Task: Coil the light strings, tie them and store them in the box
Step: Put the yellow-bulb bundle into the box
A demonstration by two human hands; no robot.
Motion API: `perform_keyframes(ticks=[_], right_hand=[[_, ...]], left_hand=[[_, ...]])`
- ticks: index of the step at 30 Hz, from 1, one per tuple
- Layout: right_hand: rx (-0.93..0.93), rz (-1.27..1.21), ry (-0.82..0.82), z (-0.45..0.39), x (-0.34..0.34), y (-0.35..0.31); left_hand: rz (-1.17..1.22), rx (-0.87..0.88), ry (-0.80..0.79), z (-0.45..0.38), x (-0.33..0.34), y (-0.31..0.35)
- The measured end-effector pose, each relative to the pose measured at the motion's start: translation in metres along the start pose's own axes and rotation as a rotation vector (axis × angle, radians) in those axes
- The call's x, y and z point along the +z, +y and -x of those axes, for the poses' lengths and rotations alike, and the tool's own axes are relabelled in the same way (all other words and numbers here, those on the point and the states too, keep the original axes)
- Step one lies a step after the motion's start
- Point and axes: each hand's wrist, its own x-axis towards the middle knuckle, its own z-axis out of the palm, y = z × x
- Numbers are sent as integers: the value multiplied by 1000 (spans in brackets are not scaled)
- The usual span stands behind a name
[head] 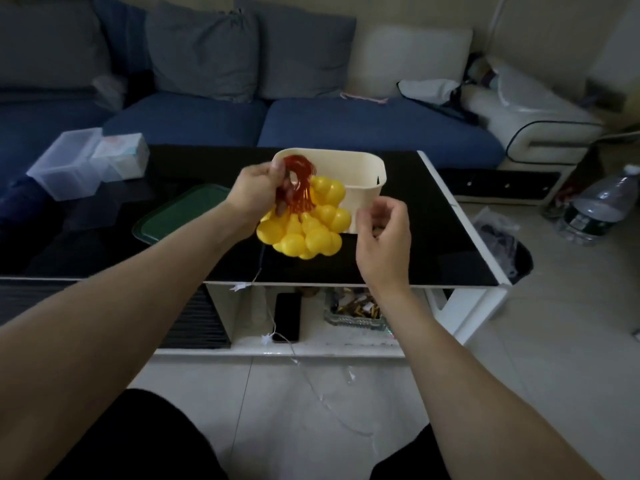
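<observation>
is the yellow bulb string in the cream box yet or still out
Out. The left hand grips the coiled red wire, and the yellow bulbs hang in front of the cream box, above the black table.

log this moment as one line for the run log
left hand: grips coiled bulb string | right hand: beside the string, holding nothing visible | box: on table, behind string

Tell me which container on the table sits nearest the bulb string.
The cream box, directly behind the yellow bulb string that the left hand holds. The clear tub and tissue pack sit far left; the green lid lies flat.
</observation>
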Motion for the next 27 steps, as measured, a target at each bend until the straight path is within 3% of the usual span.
perform_keyframes(ticks=[8, 13, 19, 27], right_hand=[[125, 134, -49, -14, -4, 17], [182, 141, -104, -23, 0, 23], [244, 181, -200, -31, 0, 35], [292, 170, -267, -34, 2, 39]], left_hand=[[-387, 419, 226, -77, 33, 56], [-402, 550, 247, -116, 51, 67], [-588, 468, 48, -143, 70, 46], [-764, 236, -35, -156, 82, -20]])
